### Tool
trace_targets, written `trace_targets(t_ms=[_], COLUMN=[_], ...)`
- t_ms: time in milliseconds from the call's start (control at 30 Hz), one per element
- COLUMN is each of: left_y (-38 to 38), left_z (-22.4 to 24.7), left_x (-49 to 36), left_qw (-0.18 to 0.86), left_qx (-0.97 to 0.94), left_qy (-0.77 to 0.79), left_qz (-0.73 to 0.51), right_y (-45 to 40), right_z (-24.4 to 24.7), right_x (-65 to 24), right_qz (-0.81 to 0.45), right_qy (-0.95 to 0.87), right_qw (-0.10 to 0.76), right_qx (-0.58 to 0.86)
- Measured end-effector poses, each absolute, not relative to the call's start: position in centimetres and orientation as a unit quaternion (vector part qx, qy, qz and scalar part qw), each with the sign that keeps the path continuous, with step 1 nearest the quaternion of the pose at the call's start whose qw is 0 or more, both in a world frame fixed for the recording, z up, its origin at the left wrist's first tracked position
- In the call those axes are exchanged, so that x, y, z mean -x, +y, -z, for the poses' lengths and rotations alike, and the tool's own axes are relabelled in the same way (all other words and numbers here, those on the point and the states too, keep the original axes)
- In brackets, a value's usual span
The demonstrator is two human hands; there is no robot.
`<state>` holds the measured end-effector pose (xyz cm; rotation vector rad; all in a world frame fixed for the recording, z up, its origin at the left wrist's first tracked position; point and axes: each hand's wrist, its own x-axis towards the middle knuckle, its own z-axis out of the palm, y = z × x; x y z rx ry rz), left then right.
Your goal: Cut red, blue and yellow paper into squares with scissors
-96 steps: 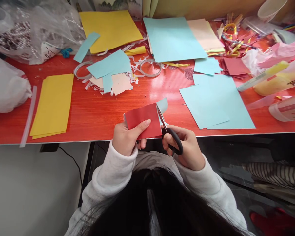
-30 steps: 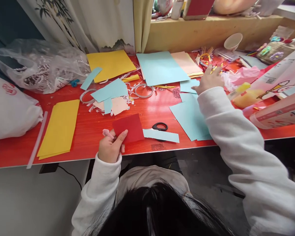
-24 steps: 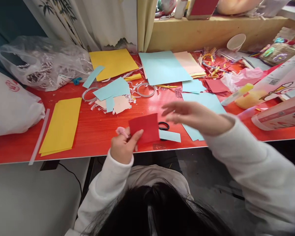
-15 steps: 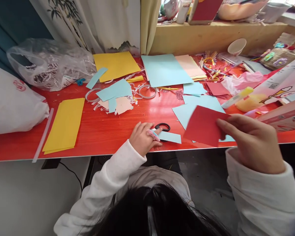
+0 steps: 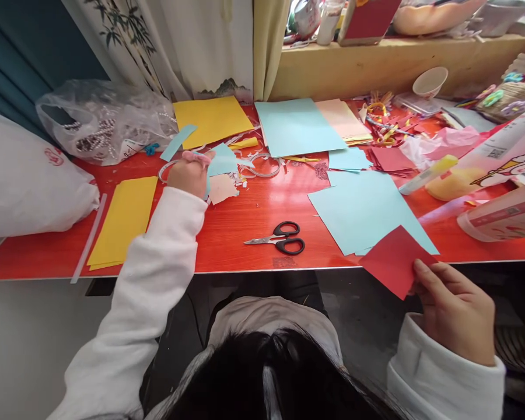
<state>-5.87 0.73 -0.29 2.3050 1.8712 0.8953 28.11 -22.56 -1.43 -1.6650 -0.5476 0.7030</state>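
My right hand [image 5: 459,309] pinches a square of red paper [image 5: 396,261] by its right corner, just over the table's front edge. My left hand [image 5: 187,176] is at the pile of paper scraps on the left, beside a light blue paper piece [image 5: 223,160] and a pale pink scrap [image 5: 223,188]. Something pink shows on that hand's fingers; the fingertips are hidden, so any grip is unclear. Black-handled scissors [image 5: 277,237] lie on the red table [image 5: 262,210] between my hands, blades pointing left. Several light blue sheets [image 5: 363,204] lie near the red square.
Yellow paper strips [image 5: 123,219] are stacked at left, next to a white bag [image 5: 30,181] and a clear bag of beads [image 5: 109,125]. A yellow sheet [image 5: 214,119] and a large blue sheet [image 5: 297,125] lie at the back. A glue stick [image 5: 429,175] and pink-printed containers [image 5: 503,213] stand right.
My left hand has moved from the scissors to the scrap pile, uncovering the scissors. The blue strip beside them is gone from there. My right hand has lowered the red square toward me.
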Motion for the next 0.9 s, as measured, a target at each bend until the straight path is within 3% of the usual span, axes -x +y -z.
trace_targets(t_ms=[233, 367, 633, 900], left_y=[1.2, -0.1, 2.7, 2.0], left_z=[2.1, 2.4, 2.9, 3.5], left_x=[6.8, 6.3, 7.6, 7.3], left_qw=[-0.049, -0.011, -0.044, -0.028], left_qx=[-0.803, -0.828, -0.714, -0.806], left_qy=[0.582, 0.56, 0.693, 0.588], left_qz=[-0.116, -0.035, -0.094, -0.053], right_y=[-22.9, -22.9, -22.7, -22.8], right_z=[3.8, 3.9, 4.1, 4.6], right_x=[-28.2, -28.2, -27.8, -27.6], right_qz=[-0.263, -0.265, -0.278, -0.29], right_qy=[-0.291, -0.289, -0.279, -0.287], right_qw=[0.571, 0.578, 0.571, 0.574], right_qx=[0.721, 0.716, 0.721, 0.71])
